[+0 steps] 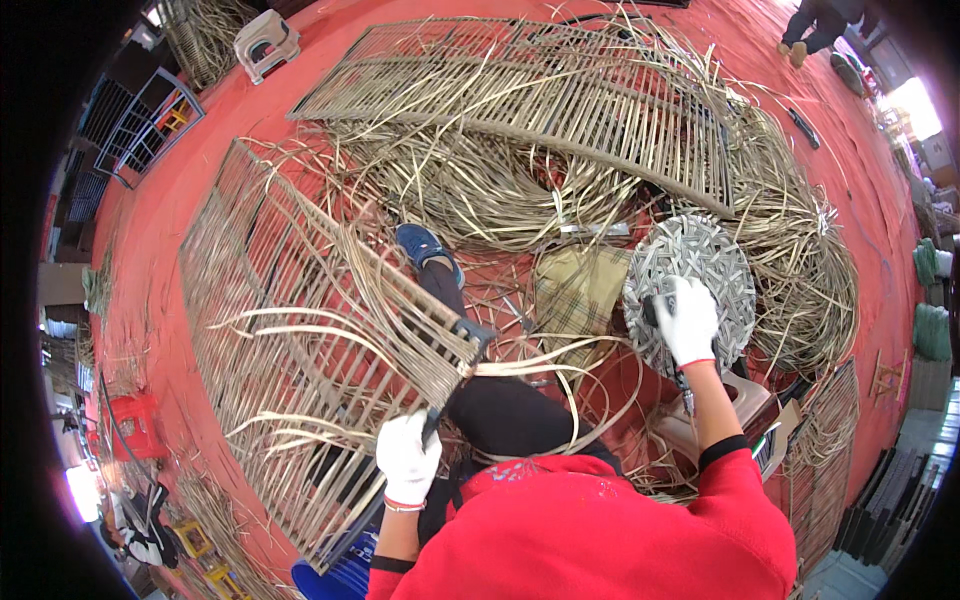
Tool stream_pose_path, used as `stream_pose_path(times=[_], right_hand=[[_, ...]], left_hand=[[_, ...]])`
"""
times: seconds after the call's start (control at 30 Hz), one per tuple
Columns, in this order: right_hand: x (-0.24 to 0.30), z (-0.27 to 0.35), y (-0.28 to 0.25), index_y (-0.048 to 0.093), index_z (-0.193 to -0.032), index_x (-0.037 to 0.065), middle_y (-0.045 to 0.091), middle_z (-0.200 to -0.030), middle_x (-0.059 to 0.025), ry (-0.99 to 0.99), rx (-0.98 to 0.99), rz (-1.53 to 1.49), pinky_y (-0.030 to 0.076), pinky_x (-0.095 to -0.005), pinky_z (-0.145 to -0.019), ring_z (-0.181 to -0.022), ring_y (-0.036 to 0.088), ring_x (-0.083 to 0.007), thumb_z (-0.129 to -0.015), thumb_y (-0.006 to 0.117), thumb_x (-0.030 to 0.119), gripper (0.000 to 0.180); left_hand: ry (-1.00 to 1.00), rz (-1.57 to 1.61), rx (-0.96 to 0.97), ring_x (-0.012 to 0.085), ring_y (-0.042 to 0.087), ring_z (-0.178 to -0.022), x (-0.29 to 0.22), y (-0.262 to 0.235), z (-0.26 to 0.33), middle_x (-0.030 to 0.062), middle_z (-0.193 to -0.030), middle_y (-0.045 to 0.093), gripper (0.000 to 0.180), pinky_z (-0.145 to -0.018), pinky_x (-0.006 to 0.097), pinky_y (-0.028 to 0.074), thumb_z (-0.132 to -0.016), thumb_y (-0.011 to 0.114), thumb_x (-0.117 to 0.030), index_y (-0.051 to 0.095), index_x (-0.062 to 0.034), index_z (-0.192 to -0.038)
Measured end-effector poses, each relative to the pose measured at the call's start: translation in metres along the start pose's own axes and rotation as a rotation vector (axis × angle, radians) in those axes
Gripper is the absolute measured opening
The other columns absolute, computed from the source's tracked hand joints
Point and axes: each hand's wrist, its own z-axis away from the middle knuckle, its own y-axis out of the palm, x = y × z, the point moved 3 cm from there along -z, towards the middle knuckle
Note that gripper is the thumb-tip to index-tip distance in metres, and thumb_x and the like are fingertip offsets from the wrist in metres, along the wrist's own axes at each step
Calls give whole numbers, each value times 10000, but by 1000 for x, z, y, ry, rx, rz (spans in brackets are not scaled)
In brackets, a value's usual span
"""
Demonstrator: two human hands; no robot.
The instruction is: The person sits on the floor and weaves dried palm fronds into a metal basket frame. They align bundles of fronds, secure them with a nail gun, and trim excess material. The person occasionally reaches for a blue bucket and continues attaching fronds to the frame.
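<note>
My left hand, in a white glove, is closed around the dark edge bar of a partly woven rattan-like panel. The panel leans across my left side and lap, with long pale strips hanging loose from it. My gloved right hand is closed on a dark hand tool, mostly hidden by the fingers. A metal fitting shows below that wrist. The tool is over a round grey woven seat at my right. Whether it touches the seat, I cannot tell.
A second slatted panel lies ahead on a large coil of strips. A plaid cloth is beside the round seat. A beige plastic stool stands far left, a red one nearer. Red sheeting covers the floor.
</note>
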Motion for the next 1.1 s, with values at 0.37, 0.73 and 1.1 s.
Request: stream_pose_path(times=[0.37, 0.73, 1.1], right_hand=[[135, -140, 314, 385, -1475, 68, 433, -1485, -189, -593, 334, 280, 306, -490, -1138, -1371, 412, -353, -944, 403, 141, 536], [144, -150, 392, 494, -1356, 134, 615, -1003, -89, -386, 410, 247, 444, -418, -925, -984, 596, -256, -935, 457, 144, 423], [130, -177, 344, 638, -1021, 104, 686, -1003, -152, -510, 465, 90, 501, -477, -834, -1001, 648, -342, -883, 503, 121, 194]], left_hand=[[-13, -69, 108, 269, 568, -717, 5, 4, -1, 59, -894, 604, 464, -659, 401, 469, -663, 742, -131, 592, -134, -1102], [-66, -104, 53, 255, 555, -681, 9, 11, 9, 41, -857, 577, 346, -606, 384, 445, -700, 759, -218, 612, -136, -1002], [-15, -135, 71, 264, 554, -700, 8, 8, 10, 48, -899, 572, 427, -629, 385, 457, -676, 796, -270, 581, -131, -1017]])
